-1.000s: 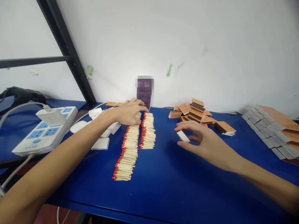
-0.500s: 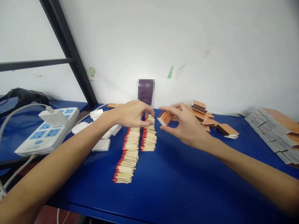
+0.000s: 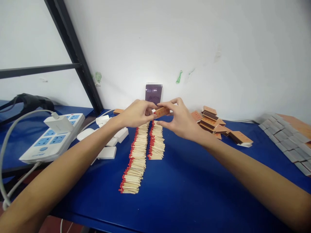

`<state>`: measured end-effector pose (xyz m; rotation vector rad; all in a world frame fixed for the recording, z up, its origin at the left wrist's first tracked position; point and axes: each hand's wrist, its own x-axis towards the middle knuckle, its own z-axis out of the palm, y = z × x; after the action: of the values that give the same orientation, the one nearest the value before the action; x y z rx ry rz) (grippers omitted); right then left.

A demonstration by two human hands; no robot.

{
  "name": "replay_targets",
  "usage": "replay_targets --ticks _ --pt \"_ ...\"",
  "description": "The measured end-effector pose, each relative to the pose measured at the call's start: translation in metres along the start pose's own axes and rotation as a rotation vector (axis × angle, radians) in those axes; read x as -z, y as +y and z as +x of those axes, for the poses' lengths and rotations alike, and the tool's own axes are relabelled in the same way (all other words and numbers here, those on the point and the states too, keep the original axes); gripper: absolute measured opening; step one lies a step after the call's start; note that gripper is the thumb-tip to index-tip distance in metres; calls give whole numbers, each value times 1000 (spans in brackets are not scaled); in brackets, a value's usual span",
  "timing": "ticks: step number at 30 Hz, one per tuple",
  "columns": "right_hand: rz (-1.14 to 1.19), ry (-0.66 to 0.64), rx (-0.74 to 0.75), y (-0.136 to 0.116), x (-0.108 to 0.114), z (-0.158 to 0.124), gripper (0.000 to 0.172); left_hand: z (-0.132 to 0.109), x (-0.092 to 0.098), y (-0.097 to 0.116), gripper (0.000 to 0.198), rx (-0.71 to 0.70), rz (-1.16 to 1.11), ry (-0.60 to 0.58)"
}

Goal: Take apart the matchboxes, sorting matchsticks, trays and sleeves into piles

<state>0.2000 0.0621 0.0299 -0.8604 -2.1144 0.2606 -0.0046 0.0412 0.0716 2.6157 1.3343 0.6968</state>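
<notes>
At far left, on a blue tabletop, one white power strip, with one white charger plugged in. Next, at least four small white boxes, loosely grouped. At center, two rows of red-tipped matches, one longer row and, just to its right, one shorter row, both too dense for counting. Over the longer row's far end, one left hand, with bent fingers at the left end of one orange matchbox; impossible to tell whether closed on anything. Behind the matchbox, one upright phone. Gripping the same matchbox between thumb and fingers, raised above the rows' far ends: one right hand. Farther right, one heap of matchboxes, at least six, overlapping. At far right, one block of gray-fronted packs, too tightly set for counting.
</notes>
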Motion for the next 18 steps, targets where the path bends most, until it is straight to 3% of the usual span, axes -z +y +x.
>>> replay_targets --ticks 4,8,13,18 --pt "168 -209 -114 6 14 12 32 5 -11 -13 29 -54 178 67" --pt "187 -449 -211 18 23 17 30 10 -23 -18 32 -53 327 13" --pt "167 -496 -163 30 16 11 18 8 -23 -20 36 -53 229 -173" --pt "167 -492 -158 32 6 8 12 8 -20 -21 37 -6 161 -223"
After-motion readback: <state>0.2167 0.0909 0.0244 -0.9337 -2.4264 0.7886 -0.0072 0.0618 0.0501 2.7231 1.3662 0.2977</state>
